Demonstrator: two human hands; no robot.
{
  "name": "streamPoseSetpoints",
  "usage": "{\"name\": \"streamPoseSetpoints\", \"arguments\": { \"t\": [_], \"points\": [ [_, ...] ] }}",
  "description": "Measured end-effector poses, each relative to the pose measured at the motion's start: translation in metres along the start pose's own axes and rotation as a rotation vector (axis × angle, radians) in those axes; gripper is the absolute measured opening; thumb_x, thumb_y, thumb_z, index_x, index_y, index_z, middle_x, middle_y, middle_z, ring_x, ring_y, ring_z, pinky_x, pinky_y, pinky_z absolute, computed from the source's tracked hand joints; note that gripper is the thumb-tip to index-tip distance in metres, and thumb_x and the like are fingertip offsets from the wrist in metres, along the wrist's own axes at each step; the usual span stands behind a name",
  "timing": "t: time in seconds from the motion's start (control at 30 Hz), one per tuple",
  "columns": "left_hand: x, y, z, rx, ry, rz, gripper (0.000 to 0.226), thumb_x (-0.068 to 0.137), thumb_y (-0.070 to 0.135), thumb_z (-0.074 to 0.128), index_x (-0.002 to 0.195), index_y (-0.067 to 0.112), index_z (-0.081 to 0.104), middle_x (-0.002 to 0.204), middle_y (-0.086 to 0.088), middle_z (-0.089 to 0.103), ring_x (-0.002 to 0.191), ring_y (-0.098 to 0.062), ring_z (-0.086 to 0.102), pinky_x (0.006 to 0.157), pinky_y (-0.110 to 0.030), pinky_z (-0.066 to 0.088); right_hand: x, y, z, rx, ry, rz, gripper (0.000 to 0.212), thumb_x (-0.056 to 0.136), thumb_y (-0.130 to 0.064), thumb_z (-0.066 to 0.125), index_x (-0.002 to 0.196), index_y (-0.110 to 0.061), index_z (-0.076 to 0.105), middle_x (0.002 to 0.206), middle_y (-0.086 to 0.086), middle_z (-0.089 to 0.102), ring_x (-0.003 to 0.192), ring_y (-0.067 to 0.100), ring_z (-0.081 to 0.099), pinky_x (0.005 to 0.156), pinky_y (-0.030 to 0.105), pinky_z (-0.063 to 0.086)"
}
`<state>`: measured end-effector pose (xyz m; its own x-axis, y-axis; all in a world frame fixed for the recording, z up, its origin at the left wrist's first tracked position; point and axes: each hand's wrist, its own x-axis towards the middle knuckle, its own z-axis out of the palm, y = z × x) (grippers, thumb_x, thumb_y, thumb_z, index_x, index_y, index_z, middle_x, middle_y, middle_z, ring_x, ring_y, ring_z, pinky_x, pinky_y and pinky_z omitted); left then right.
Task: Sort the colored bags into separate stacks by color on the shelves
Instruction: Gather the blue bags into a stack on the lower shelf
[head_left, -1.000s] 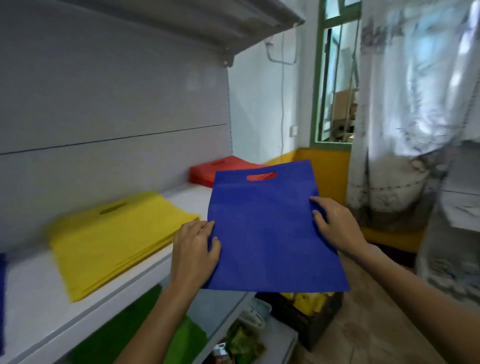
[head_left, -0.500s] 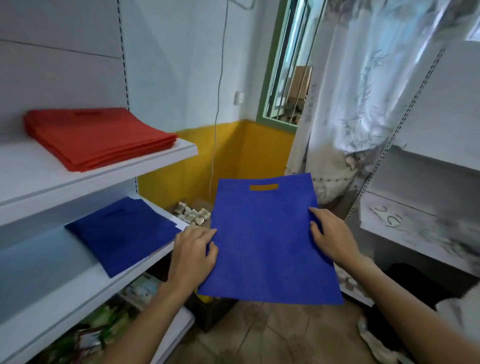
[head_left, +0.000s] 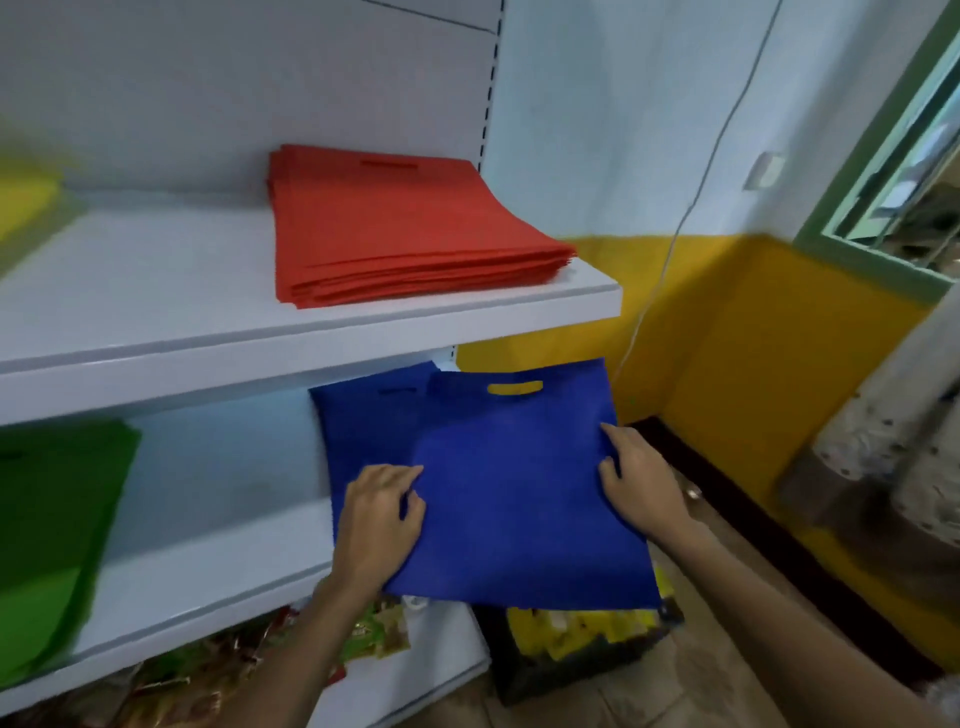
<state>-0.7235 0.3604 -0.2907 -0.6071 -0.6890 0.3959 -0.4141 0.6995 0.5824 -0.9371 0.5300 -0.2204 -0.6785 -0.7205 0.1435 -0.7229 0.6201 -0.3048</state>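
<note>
As the white shelves (head_left: 156, 338) fill by colour, with the red stack (head_left: 395, 234) up top and the green stack (head_left: 47, 519) lower left, the held blue bag (head_left: 524, 499) hovers flat at the lower level, partly over the shelved blue bag (head_left: 363, 421). Left hand (head_left: 379, 525) and right hand (head_left: 641, 483) each pinch a side edge. Next, I'd say: slide it in square — the board above sits close overhead.

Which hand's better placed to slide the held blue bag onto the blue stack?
Left, probably: the left hand pinches the held blue bag at the edge overlapping the blue stack; the right hand grips the edge farther from the shelf.
</note>
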Motion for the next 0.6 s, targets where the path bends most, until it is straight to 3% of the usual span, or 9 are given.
{"name": "streamPoseSetpoints", "arguments": {
  "t": [0.13, 0.23, 0.37, 0.5, 0.53, 0.6],
  "points": [
    [0.013, -0.046, 0.005, 0.128, 0.045, -0.089, 0.045, 0.078, 0.025, 0.037, 0.099, 0.002, 0.070, 0.091, -0.009, 0.071, 0.083, -0.028, 0.063, 0.081, -0.025, 0.035, 0.068, -0.024, 0.054, 0.015, -0.059, -0.165, 0.049, 0.093, -0.015, 0.044, 0.140, -0.008, 0.033, 0.140, 0.011, 0.041, 0.117, 0.029, 0.047, 0.094, 0.037, 0.040],
    [0.010, -0.073, 0.012, 0.187, 0.065, -0.184, 0.046, 0.081, 0.026, 0.035, 0.106, 0.003, 0.067, 0.096, -0.009, 0.069, 0.087, -0.027, 0.059, 0.083, -0.028, 0.043, 0.098, -0.040, 0.092, 0.008, -0.174, -0.243, 0.053, 0.094, -0.015, 0.043, 0.144, -0.011, 0.026, 0.146, 0.008, 0.031, 0.121, 0.028, 0.044, 0.093, 0.034, 0.039],
    [0.016, -0.096, 0.022, 0.286, -0.038, -0.247, 0.048, 0.080, 0.029, 0.036, 0.106, 0.002, 0.067, 0.096, -0.009, 0.070, 0.082, -0.030, 0.063, 0.074, -0.039, 0.053, 0.134, -0.046, 0.136, 0.015, -0.215, -0.337, 0.054, 0.093, -0.011, 0.043, 0.144, -0.007, 0.025, 0.145, 0.012, 0.033, 0.122, 0.032, 0.043, 0.094, 0.039, 0.042],
    [0.036, -0.118, 0.041, 0.436, -0.189, -0.293, 0.048, 0.077, 0.034, 0.036, 0.098, 0.007, 0.071, 0.087, -0.004, 0.071, 0.072, -0.025, 0.066, 0.056, -0.033, 0.054, 0.166, -0.048, 0.183, -0.066, -0.203, -0.352, 0.055, 0.093, -0.018, 0.035, 0.145, -0.006, 0.021, 0.148, 0.010, 0.030, 0.130, 0.030, 0.033, 0.097, 0.037, 0.036],
    [0.039, -0.124, 0.049, 0.492, -0.183, -0.287, 0.049, 0.078, 0.034, 0.035, 0.099, 0.007, 0.070, 0.089, -0.005, 0.071, 0.074, -0.025, 0.066, 0.057, -0.034, 0.054, 0.170, -0.049, 0.195, -0.122, -0.230, -0.328, 0.056, 0.095, -0.018, 0.035, 0.146, -0.008, 0.017, 0.151, 0.008, 0.025, 0.132, 0.029, 0.029, 0.099, 0.038, 0.034],
    [0.041, -0.130, 0.064, 0.480, -0.184, -0.316, 0.052, 0.084, 0.034, 0.035, 0.118, 0.005, 0.061, 0.113, -0.009, 0.064, 0.097, -0.031, 0.060, 0.076, -0.040, 0.051, 0.175, -0.050, 0.215, -0.237, -0.277, -0.258, 0.055, 0.098, -0.022, 0.032, 0.148, -0.013, 0.012, 0.154, 0.006, 0.014, 0.136, 0.030, 0.021, 0.104, 0.041, 0.029]
  ]
}}
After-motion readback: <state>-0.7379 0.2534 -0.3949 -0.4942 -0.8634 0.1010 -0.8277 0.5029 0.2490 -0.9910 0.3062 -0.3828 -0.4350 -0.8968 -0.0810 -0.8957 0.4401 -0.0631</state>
